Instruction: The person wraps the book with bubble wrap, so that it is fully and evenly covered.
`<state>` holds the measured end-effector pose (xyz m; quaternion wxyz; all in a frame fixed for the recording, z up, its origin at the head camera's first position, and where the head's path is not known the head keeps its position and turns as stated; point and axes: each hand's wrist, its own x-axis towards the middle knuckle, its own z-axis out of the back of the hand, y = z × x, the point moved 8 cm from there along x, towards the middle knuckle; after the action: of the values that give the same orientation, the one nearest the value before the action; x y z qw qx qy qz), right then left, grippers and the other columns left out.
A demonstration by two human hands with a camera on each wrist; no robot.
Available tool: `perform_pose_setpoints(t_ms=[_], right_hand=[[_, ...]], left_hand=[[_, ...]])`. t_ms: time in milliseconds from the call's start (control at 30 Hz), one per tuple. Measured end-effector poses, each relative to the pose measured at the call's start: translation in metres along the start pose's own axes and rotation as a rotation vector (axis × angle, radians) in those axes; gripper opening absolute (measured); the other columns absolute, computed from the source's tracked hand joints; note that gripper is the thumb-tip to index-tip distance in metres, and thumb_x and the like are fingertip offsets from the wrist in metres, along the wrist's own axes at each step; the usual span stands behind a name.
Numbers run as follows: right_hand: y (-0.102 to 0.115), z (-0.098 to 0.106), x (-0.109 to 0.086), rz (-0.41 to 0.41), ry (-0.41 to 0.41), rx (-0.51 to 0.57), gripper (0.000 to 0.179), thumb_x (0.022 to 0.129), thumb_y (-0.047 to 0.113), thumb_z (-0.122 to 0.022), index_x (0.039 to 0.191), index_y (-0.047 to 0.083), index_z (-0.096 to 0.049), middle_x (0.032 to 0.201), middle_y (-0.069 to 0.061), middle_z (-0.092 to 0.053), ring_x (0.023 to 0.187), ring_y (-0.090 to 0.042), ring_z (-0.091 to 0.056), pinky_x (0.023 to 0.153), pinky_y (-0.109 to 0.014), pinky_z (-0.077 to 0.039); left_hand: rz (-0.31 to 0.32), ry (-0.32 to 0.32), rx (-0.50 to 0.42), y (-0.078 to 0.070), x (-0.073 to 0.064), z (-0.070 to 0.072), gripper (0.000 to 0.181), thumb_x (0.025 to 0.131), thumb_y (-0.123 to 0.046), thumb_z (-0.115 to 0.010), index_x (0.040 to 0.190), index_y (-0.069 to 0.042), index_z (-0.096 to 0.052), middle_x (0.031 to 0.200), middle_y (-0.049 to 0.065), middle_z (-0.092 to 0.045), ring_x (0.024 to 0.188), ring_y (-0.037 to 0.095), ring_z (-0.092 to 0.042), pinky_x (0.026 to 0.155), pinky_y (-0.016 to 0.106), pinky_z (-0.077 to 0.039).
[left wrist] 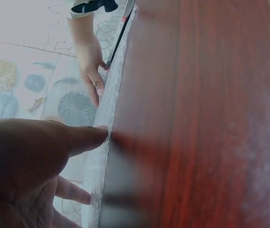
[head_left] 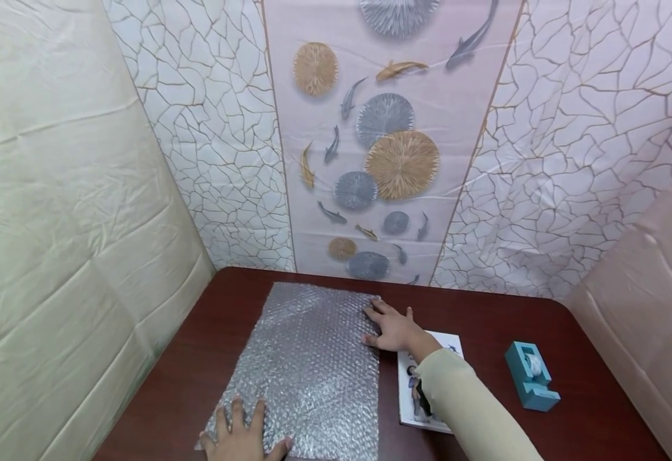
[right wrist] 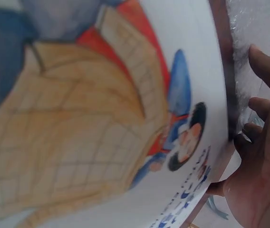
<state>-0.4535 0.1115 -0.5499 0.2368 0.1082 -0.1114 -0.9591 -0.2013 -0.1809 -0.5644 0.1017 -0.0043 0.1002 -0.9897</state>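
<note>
A sheet of bubble wrap [head_left: 319, 358] lies spread flat over the dark red table. My left hand [head_left: 240, 435] rests on its near left corner with the fingers spread. On the far right edge of the sheet, my right hand [head_left: 392, 326] touches the wrap with extended fingertips. Under the right forearm lies a white illustrated book [head_left: 408, 400], partly hidden by the sleeve. Its printed cover [right wrist: 92, 123] fills much of the right wrist view. The left wrist view shows the left thumb [left wrist: 90, 138] at the edge of the wrap.
A teal tape dispenser [head_left: 532, 378] with a roll of tape stands at the right of the table [head_left: 486, 314]. Patterned sheets [head_left: 365, 141] hang behind the table, and pale cloth walls [head_left: 54, 224] hang at both sides.
</note>
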Motion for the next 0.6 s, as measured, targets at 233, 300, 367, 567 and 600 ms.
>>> perform_pose_setpoints(t_ms=[233,300,367,567,600], right_hand=[[-0.004,-0.002,0.002,-0.016,0.009,-0.006,0.086,0.105,0.065,-0.064,0.174,0.021,-0.037,0.186,-0.013,-0.02,0.172,-0.038,-0.023,0.124,-0.091,-0.007],[-0.004,-0.002,0.002,-0.017,0.01,-0.009,0.087,0.104,0.066,-0.065,0.174,0.022,-0.037,0.186,-0.013,-0.021,0.172,-0.038,-0.024,0.124,-0.091,-0.006],[-0.004,-0.002,0.002,-0.02,0.012,-0.014,0.088,0.104,0.066,-0.065,0.174,0.022,-0.037,0.186,-0.012,-0.021,0.172,-0.038,-0.024,0.124,-0.091,-0.006],[-0.001,-0.002,-0.003,-0.017,0.015,-0.035,0.087,0.103,0.066,-0.065,0.174,0.022,-0.038,0.185,-0.013,-0.025,0.17,-0.04,-0.026,0.123,-0.092,-0.008],[-0.001,-0.002,-0.004,-0.014,0.012,-0.038,0.087,0.103,0.066,-0.065,0.173,0.021,-0.039,0.184,-0.014,-0.026,0.17,-0.041,-0.027,0.123,-0.092,-0.009]], left_hand=[[0.023,0.034,-0.016,0.003,0.002,-0.003,0.104,0.086,-0.088,-0.068,0.151,-0.007,-0.065,0.161,0.039,-0.049,0.15,0.071,-0.038,0.108,0.095,-0.033],[0.026,0.038,-0.025,0.004,0.003,-0.003,0.106,0.086,-0.09,-0.066,0.152,-0.007,-0.064,0.162,0.039,-0.048,0.151,0.071,-0.037,0.109,0.095,-0.032],[0.024,0.044,-0.029,0.006,0.003,-0.003,0.107,0.086,-0.091,-0.065,0.153,-0.008,-0.064,0.163,0.039,-0.047,0.152,0.071,-0.036,0.109,0.095,-0.031],[0.026,0.072,-0.034,0.011,0.005,-0.004,0.111,0.084,-0.094,-0.064,0.155,-0.008,-0.061,0.164,0.04,-0.044,0.153,0.072,-0.032,0.111,0.096,-0.028],[0.025,0.072,-0.037,0.011,0.005,-0.003,0.112,0.083,-0.095,-0.063,0.155,-0.008,-0.061,0.164,0.04,-0.044,0.153,0.072,-0.032,0.111,0.096,-0.028]])
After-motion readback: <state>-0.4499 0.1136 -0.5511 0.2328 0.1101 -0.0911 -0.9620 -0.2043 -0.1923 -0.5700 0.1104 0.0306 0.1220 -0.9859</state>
